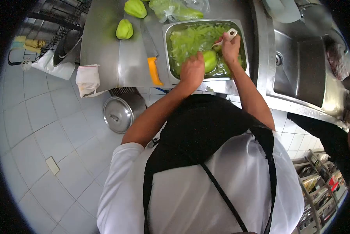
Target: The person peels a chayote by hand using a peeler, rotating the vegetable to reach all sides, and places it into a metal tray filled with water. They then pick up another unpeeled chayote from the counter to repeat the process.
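chayote (210,61) gripped in curled left hand (193,71) over steel pan (170,74); perhaps a peeler (232,32) clenched in right hand (230,48); knife (155,71) to left.

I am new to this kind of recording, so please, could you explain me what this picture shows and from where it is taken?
There is no robot: a person works with bare hands. The only picture comes from a camera on their head, looking down.

The left hand steadies a green vegetable over a metal tray of green pieces. The right hand grips a light-handled tool; its working end is hard to see.

On the steel counter also lie an orange-handled knife, whole green vegetables and a clear plastic bag.
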### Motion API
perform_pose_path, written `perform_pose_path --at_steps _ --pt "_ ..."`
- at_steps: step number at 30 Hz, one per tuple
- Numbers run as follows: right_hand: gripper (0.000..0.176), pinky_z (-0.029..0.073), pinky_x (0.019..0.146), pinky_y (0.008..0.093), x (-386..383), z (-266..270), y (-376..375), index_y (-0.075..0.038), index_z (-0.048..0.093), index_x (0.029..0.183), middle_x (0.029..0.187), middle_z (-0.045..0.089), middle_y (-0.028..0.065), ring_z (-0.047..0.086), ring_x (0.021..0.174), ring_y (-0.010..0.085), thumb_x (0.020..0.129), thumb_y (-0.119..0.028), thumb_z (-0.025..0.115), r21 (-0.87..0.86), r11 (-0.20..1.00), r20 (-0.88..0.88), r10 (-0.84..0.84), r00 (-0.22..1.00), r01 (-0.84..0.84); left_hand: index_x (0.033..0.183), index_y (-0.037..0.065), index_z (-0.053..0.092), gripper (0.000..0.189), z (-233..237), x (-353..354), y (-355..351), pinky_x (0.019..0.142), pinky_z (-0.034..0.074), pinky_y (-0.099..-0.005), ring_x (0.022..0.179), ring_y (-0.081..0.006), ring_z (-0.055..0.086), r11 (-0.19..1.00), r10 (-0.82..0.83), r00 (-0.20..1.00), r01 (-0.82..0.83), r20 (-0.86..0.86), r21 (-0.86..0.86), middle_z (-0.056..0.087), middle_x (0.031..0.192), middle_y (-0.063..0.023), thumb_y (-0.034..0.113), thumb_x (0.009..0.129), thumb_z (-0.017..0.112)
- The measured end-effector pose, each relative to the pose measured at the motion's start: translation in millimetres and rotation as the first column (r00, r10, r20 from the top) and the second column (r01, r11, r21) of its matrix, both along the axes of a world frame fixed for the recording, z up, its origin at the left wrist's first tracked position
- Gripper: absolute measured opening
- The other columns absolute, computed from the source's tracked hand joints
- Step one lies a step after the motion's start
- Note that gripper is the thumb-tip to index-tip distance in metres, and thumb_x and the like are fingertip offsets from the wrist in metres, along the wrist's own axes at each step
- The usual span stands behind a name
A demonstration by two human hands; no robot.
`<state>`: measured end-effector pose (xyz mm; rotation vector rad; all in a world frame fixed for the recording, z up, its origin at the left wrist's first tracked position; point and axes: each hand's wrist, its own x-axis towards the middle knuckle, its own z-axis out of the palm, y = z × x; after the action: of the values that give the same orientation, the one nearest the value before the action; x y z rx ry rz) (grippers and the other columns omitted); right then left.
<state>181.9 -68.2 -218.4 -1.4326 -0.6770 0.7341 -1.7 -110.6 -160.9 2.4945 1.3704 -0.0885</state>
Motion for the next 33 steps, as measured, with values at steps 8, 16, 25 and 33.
perform_pose_path --at_steps 8,16,25,33 --pt "0.021 0.052 0.066 0.0319 6 19 5 0.0 0.041 0.108 0.085 0.06 0.011 0.064 0.071 0.0192 0.1 -0.014 0.054 0.145 0.989 -0.03 0.03 0.999 -0.025 0.131 -0.004 0.042 0.08 -2 -5 14 0.082 0.053 -0.0458 0.092 -0.0418 0.065 1.0 0.02 0.994 -0.018 0.111 -0.017 0.063 0.101 -0.0244 0.012 0.064 0.083" --pt "0.024 0.053 0.072 0.0326 11 7 -8 -0.001 0.052 0.107 0.089 0.07 0.0124 0.068 0.08 0.017 0.096 -0.019 0.062 -0.026 0.994 0.241 0.111 0.964 -0.108 0.129 -0.007 0.042 0.08 4 -10 12 0.083 0.053 -0.0471 0.095 -0.042 0.065 0.993 0.04 0.991 -0.025 0.125 -0.119 0.065 0.1 -0.0269 0.017 0.064 0.083" --pt "0.015 0.053 0.064 0.0301 8 53 -1 -0.001 0.053 0.106 0.088 0.066 0.0101 0.066 0.075 0.0173 0.097 -0.012 0.058 0.097 0.993 -0.251 0.091 0.964 -0.069 0.13 -0.007 0.05 0.08 29 8 53 0.093 0.05 -0.0434 0.108 -0.039 0.062 0.951 0.152 0.965 -0.085 0.212 -0.298 0.063 0.117 -0.0279 0.026 0.065 0.083" --pt "0.013 0.051 0.061 0.0291 3 10 -1 -0.003 0.05 0.099 0.084 0.063 0.0086 0.062 0.069 0.0149 0.099 -0.014 0.056 0.096 0.995 -0.318 0.011 0.948 0.021 0.12 -0.002 0.061 0.065 28 18 41 0.092 0.049 -0.0439 0.105 -0.0392 0.062 0.993 0.122 0.847 -0.106 0.518 -0.06 0.063 0.115 -0.0249 0.034 0.07 0.08"
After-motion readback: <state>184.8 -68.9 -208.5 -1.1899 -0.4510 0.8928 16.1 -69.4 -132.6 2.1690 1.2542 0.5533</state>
